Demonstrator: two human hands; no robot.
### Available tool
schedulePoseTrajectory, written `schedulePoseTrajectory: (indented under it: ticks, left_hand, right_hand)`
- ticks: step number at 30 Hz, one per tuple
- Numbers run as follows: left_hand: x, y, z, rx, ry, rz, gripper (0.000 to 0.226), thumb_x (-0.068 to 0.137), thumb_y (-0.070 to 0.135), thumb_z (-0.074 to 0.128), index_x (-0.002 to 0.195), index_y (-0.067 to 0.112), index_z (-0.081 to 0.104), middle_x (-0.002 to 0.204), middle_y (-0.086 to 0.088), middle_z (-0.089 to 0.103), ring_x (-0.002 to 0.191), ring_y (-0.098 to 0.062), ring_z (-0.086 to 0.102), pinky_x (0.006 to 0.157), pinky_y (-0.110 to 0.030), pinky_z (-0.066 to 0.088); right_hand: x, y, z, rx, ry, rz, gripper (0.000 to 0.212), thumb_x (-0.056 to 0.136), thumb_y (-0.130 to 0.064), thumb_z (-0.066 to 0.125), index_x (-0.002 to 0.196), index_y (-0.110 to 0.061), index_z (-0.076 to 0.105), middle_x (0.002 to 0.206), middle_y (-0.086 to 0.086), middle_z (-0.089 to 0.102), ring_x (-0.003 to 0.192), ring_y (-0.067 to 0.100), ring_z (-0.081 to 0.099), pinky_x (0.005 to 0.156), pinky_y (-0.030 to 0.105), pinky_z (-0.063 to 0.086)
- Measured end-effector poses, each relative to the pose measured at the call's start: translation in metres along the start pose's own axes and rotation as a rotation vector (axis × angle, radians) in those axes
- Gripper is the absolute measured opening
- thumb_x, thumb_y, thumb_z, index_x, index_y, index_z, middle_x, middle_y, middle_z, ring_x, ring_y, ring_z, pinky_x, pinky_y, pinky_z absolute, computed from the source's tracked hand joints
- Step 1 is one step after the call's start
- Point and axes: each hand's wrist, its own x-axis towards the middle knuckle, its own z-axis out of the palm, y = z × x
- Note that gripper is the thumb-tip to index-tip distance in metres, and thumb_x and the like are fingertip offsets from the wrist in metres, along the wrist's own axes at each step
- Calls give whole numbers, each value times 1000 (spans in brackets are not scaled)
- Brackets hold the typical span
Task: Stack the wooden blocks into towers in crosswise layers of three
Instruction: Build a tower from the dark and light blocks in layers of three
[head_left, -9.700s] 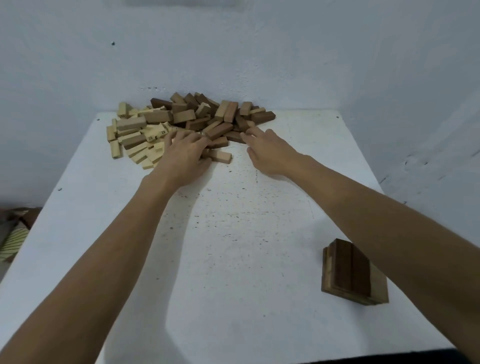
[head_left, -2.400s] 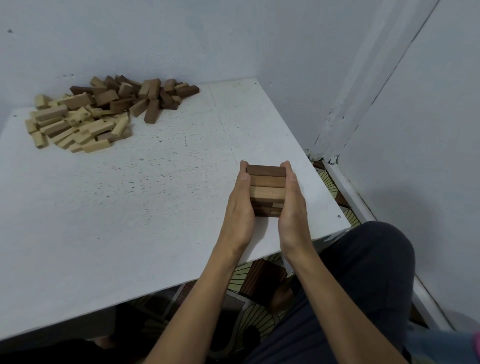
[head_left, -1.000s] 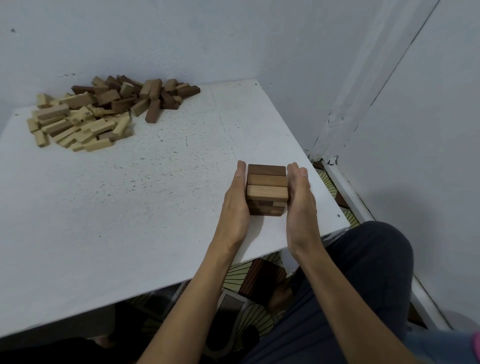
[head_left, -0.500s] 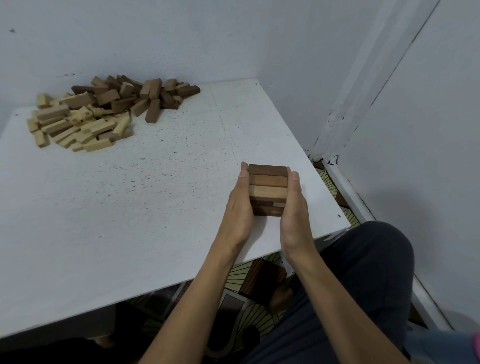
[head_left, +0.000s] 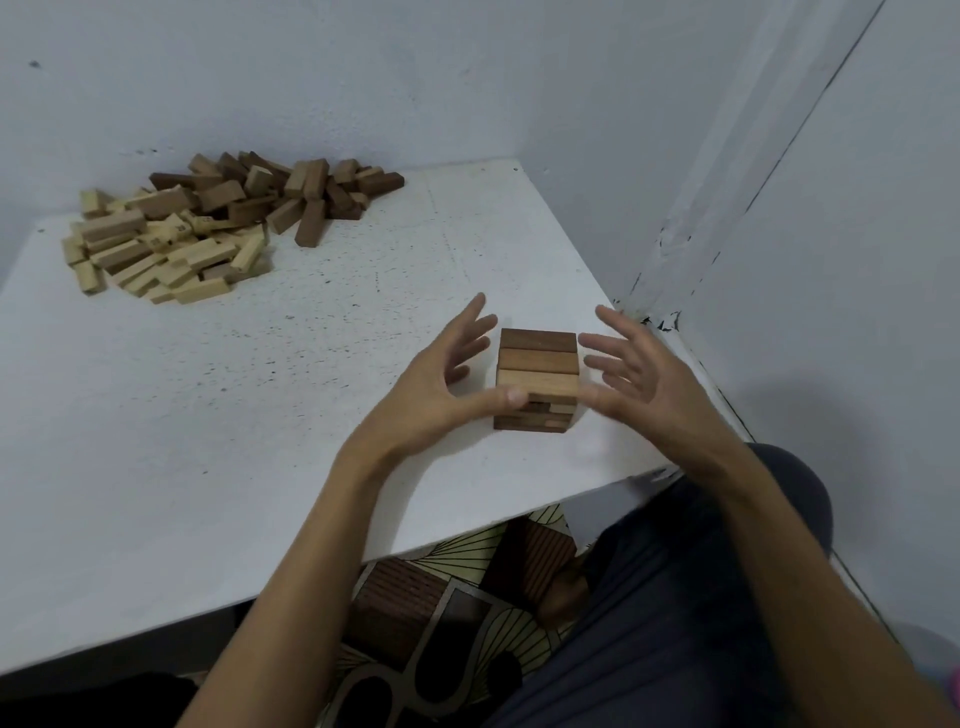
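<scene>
Wooden blocks, squared and smooth-faced, are stacked into a short tower (head_left: 537, 374) close to the near right corner of the desk (head_left: 260, 441). Three long bars are laid side by side on top, shading from dark brown at the far side to pale tan at the near side, and crosswise layers are seen beneath. The left hand (head_left: 431, 384) is held just left of the tower, its fingers spread and straight and its thumb tip set at the near left corner. The right hand (head_left: 639, 374) is held just right of it, likewise splayed and slightly blurred; contact cannot be told. A loose pile of blocks (head_left: 208, 234), pale and dark, is heaped at the far left of the white, speckled desk. A patterned floor mat (head_left: 441, 597) is seen below the near edge.
</scene>
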Motion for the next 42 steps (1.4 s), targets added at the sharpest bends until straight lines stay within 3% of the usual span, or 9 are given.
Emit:
schedulePoseTrajectory:
  ticks: [2,6,10,15,20,28,35,38,42]
  left_hand:
    - [6,2,-11,133,-105,6,118,58,58,83,155,44,17,156,16,35,138,2,38,114,-29,33]
    - [20,9,-22,368,-187,-32,124,49,64,87,153,42,20,156,13,35,141,-4,35,117,-37,31]
    - [28,24,-24,511,-237,-11,108,60,45,91,148,31,30,153,10,39,140,-9,35,116,-39,33]
    - [32,24,-23,523,-249,-2,91,61,49,90,137,33,41,142,15,49,135,-6,42,112,-41,37]
    - [33,17,-22,508,-234,13,77,64,50,85,130,36,47,134,18,54,130,-5,46,109,-43,39]
    - [34,17,-22,527,-236,-3,79,61,55,78,130,36,46,135,16,54,130,-6,46,109,-43,39]
    - [34,15,-23,526,-240,-14,80,65,46,87,132,36,45,136,17,53,131,-6,45,109,-42,39]
    - [32,13,-23,511,-245,-19,85,65,40,91,135,32,43,137,16,52,130,-7,45,109,-35,38]
    - [29,13,-19,549,-225,-2,90,62,39,92,137,27,43,140,9,47,128,-8,40,107,-29,33]
  right_hand:
    - [5,1,-13,-141,-105,4,98,62,-60,82,147,-45,35,141,-16,52,125,-2,52,107,27,42]
    - [20,-11,-17,-352,-211,25,103,58,-59,87,145,-45,33,134,-20,48,118,-5,50,104,29,44]
    - [33,-18,-18,-465,-260,39,105,54,-62,83,143,-44,32,130,-19,47,113,-5,49,100,32,46]
    - [40,-19,-18,-511,-295,14,93,59,-62,83,136,-40,37,126,-23,48,111,1,52,99,39,49]
    - [40,-15,-16,-512,-295,-4,77,62,-59,82,126,-42,42,118,-32,50,111,-2,51,96,37,49]
    - [40,-12,-15,-520,-281,-10,68,60,-65,77,116,-48,44,113,-34,52,111,-2,51,97,38,49]
    - [39,-10,-14,-505,-275,-19,75,62,-60,83,124,-43,44,118,-30,52,113,-1,51,97,36,48]
    - [38,-5,-14,-525,-267,-20,80,64,-56,86,129,-39,43,125,-26,51,116,0,48,100,37,45]
    - [37,0,-11,-568,-252,-28,94,59,-66,83,137,-36,41,136,-17,45,127,8,39,107,43,41]
